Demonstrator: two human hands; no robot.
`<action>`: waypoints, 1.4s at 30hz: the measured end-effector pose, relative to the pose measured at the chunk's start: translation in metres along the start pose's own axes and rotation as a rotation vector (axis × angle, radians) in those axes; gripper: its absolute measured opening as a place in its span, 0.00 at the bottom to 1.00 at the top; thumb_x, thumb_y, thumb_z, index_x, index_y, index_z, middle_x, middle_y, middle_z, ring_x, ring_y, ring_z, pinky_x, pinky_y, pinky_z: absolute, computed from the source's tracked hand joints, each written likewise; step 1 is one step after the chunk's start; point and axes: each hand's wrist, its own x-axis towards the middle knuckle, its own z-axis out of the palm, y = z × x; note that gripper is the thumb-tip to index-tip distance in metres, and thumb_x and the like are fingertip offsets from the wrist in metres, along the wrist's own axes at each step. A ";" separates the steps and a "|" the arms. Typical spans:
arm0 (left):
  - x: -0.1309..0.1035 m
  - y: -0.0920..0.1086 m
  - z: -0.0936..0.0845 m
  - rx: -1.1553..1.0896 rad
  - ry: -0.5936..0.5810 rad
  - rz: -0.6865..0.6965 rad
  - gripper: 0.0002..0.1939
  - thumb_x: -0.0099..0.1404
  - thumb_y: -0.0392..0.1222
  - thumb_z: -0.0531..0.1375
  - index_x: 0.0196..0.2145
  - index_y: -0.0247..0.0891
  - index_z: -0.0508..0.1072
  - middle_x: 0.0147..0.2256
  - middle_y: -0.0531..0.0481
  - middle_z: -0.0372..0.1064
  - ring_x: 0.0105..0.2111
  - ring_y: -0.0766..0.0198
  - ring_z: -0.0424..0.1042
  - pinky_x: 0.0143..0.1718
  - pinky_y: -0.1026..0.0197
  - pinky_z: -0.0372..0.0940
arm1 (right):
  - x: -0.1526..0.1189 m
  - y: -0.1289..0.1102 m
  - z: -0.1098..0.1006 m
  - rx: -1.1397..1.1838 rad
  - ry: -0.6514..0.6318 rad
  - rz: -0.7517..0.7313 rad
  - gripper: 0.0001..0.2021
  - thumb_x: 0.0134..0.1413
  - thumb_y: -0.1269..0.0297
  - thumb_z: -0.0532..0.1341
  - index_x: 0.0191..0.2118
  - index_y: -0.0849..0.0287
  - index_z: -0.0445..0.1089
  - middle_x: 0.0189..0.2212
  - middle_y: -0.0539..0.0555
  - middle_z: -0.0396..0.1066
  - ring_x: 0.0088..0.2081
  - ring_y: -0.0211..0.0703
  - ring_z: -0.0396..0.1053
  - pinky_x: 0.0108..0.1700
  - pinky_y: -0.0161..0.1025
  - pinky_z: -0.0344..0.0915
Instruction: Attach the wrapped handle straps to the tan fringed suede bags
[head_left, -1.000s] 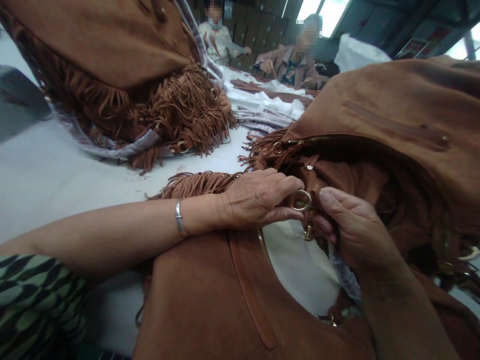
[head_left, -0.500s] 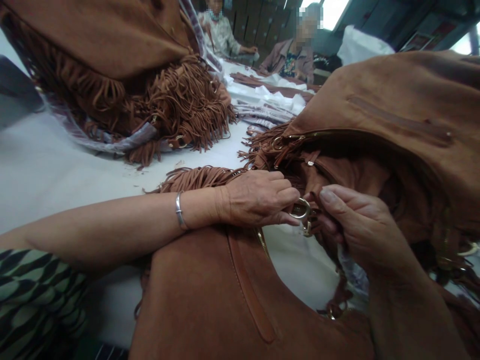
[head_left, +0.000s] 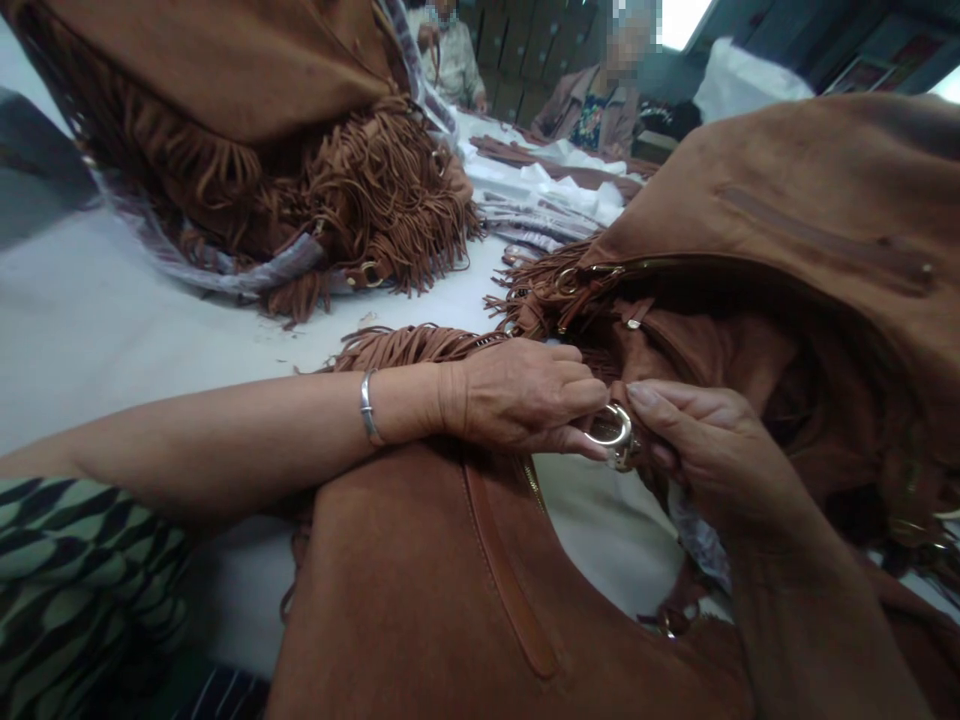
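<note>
A tan suede handbag (head_left: pixel 390 590) with fringe lies in front of me, its curved opening edged by a gold zip. Above that opening my left hand (head_left: pixel 521 395) is closed, thumb and fingers pinching a gold-coloured metal ring (head_left: pixel 625 428). A small metal clasp hangs at the ring's lower side. Opposite it, my right hand (head_left: pixel 712 445) pinches a short brown leather strap end (head_left: pixel 617 391) against the ring; its lower fingers are partly hidden behind the hardware. Both hands nearly touch. How the strap and ring join is too small to make out.
An open tan bag (head_left: pixel 810 200) rises at the right. Another fringed bag (head_left: pixel 300 90), with plastic-wrapped straps, stands at the back left on the white table (head_left: pixel 97 300). Wrapped strips (head_left: pixel 540 215) lie further back. Two people (head_left: pixel 592 110) sit across the table.
The ring has turned to face me more, and my right fingers have shifted slightly left, closer to it. The whole view has drifted a little.
</note>
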 end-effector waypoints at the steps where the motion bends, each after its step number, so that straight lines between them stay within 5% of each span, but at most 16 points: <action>1: 0.000 0.000 0.000 -0.003 -0.007 0.000 0.24 0.70 0.56 0.44 0.33 0.34 0.67 0.29 0.45 0.68 0.30 0.60 0.64 0.30 0.59 0.59 | 0.001 0.001 0.000 0.006 -0.009 0.008 0.22 0.58 0.51 0.58 0.20 0.61 0.59 0.14 0.44 0.50 0.17 0.29 0.45 0.18 0.31 0.41; 13: -0.001 0.003 -0.001 -0.105 -0.060 0.032 0.22 0.70 0.56 0.45 0.32 0.36 0.66 0.30 0.45 0.69 0.31 0.61 0.64 0.30 0.59 0.59 | 0.004 0.003 -0.001 0.189 -0.177 0.062 0.22 0.55 0.53 0.62 0.19 0.61 0.59 0.14 0.43 0.47 0.16 0.28 0.42 0.17 0.30 0.37; 20: -0.002 0.000 -0.002 -0.192 -0.044 -0.032 0.22 0.70 0.57 0.45 0.34 0.35 0.67 0.31 0.45 0.69 0.34 0.61 0.66 0.31 0.60 0.59 | 0.002 0.003 0.001 0.182 -0.123 0.037 0.22 0.53 0.51 0.62 0.19 0.61 0.59 0.15 0.43 0.46 0.17 0.28 0.40 0.17 0.30 0.37; 30: -0.001 0.000 0.000 -0.166 -0.122 -0.034 0.23 0.70 0.57 0.45 0.35 0.35 0.67 0.34 0.44 0.70 0.33 0.60 0.67 0.31 0.58 0.58 | -0.017 -0.019 -0.004 -0.354 -0.059 -0.165 0.22 0.59 0.54 0.57 0.18 0.61 0.57 0.18 0.47 0.51 0.20 0.31 0.49 0.20 0.31 0.45; 42: -0.005 -0.003 -0.003 -0.246 -0.057 -0.018 0.21 0.69 0.56 0.49 0.35 0.34 0.68 0.32 0.45 0.69 0.34 0.62 0.66 0.33 0.61 0.60 | -0.012 -0.012 -0.001 0.054 -0.116 0.090 0.20 0.57 0.50 0.58 0.22 0.60 0.61 0.16 0.44 0.47 0.18 0.31 0.43 0.18 0.32 0.39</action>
